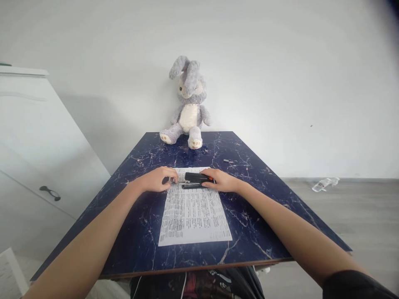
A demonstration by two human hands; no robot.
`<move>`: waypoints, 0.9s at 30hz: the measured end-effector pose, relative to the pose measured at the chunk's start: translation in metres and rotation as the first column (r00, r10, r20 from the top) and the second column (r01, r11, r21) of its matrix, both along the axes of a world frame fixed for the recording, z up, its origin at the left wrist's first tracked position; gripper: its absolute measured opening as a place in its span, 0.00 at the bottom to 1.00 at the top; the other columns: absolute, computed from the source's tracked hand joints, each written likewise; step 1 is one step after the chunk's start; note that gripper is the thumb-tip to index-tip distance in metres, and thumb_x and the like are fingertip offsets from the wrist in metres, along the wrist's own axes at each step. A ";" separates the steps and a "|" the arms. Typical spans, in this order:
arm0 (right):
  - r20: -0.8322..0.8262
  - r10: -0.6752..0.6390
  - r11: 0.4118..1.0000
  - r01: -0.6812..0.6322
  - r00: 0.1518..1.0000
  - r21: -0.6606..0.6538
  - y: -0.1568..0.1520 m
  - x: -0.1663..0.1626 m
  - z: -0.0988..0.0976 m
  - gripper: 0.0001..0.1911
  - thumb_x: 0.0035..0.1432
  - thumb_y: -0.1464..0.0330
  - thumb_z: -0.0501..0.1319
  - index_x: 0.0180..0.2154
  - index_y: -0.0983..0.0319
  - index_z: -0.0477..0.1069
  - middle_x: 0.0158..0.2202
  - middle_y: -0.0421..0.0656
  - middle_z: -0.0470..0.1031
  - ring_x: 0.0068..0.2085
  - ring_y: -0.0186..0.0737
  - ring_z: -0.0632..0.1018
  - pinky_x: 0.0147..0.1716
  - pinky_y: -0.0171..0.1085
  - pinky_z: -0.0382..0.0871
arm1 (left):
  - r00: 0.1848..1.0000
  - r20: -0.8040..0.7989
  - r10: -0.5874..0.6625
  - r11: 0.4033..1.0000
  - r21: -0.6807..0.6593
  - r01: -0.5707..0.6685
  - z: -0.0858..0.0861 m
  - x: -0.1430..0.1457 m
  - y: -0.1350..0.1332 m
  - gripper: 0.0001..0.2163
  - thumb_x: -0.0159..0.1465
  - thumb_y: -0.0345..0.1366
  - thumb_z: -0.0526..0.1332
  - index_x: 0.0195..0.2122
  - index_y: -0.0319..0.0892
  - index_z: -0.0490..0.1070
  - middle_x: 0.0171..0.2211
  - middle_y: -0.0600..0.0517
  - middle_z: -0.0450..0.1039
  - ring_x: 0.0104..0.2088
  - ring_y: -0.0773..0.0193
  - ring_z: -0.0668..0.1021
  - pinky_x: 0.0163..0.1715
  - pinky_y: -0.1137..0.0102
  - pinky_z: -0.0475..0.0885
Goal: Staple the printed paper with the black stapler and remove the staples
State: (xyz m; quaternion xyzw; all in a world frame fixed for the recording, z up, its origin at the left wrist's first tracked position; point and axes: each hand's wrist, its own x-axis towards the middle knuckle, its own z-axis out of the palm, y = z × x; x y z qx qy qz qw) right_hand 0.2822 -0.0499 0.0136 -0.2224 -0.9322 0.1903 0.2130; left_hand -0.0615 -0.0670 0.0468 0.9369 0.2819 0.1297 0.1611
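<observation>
Step in hand looks like work on the magazine of the long black stapler (pixel 193 177), judged from the gap between its upper arm and base and from the thin silvery metal piece (pixel 181 182) showing at its left end. Rear end, with a small orange patch, is gripped by the right hand (pixel 220 180), thumb on the near side, fingers over the far side. Left hand (pixel 160 179) is curled at the opposite end, thumb and fingertips bent toward the silvery piece; whether that piece is pinched or only touched cannot be told. For the next move, the body should be kept steady from the right and fine fingertip control is called for on the left, with fingers kept clear of the gap. Stapler is located between the two hands, laid crosswise over the far part of the white printed paper sheet (pixel 199 220), which is spread flat on the dark blue marble-patterned counter (pixel 134 245). A small grey-and-black block (pixel 227 160) is seen beyond the right hand, apart from it.
</observation>
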 end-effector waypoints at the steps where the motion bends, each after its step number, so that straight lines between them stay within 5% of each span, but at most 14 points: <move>1: 0.001 0.002 1.000 -0.002 1.000 0.000 0.000 0.000 0.000 0.16 0.73 0.57 0.59 0.54 0.61 0.71 0.47 0.49 0.78 0.46 0.47 0.78 0.46 0.43 0.71 | 1.000 -0.013 0.010 1.000 -0.003 -0.010 0.000 0.000 0.000 0.15 0.60 0.22 0.58 0.43 0.46 0.76 0.45 0.51 0.80 0.44 0.58 0.79 0.52 0.60 0.69; 9: 0.006 0.000 1.000 0.000 1.000 0.004 0.001 0.001 0.000 0.16 0.73 0.58 0.59 0.54 0.61 0.71 0.48 0.49 0.78 0.46 0.47 0.78 0.46 0.43 0.71 | 1.000 0.001 0.025 1.000 0.001 -0.025 -0.005 0.002 0.000 0.10 0.64 0.27 0.59 0.43 0.45 0.76 0.44 0.50 0.81 0.44 0.57 0.80 0.55 0.60 0.67; 18: 0.013 -0.021 1.000 0.020 1.000 0.006 0.001 0.000 -0.001 0.16 0.73 0.57 0.59 0.53 0.61 0.71 0.48 0.49 0.78 0.46 0.47 0.78 0.46 0.43 0.71 | 0.994 -0.007 0.113 0.989 0.098 -0.112 -0.011 0.005 0.002 0.06 0.69 0.37 0.61 0.45 0.47 0.75 0.40 0.51 0.81 0.42 0.58 0.79 0.47 0.64 0.70; 27: -0.002 -0.031 0.999 0.031 1.000 -0.029 -0.002 -0.001 0.003 0.14 0.72 0.58 0.59 0.48 0.62 0.72 0.42 0.47 0.78 0.40 0.44 0.76 0.41 0.41 0.69 | 0.983 -0.053 0.174 0.959 0.234 -0.157 -0.021 0.002 0.012 0.18 0.70 0.46 0.62 0.24 0.44 0.74 0.22 0.55 0.74 0.25 0.66 0.74 0.28 0.69 0.59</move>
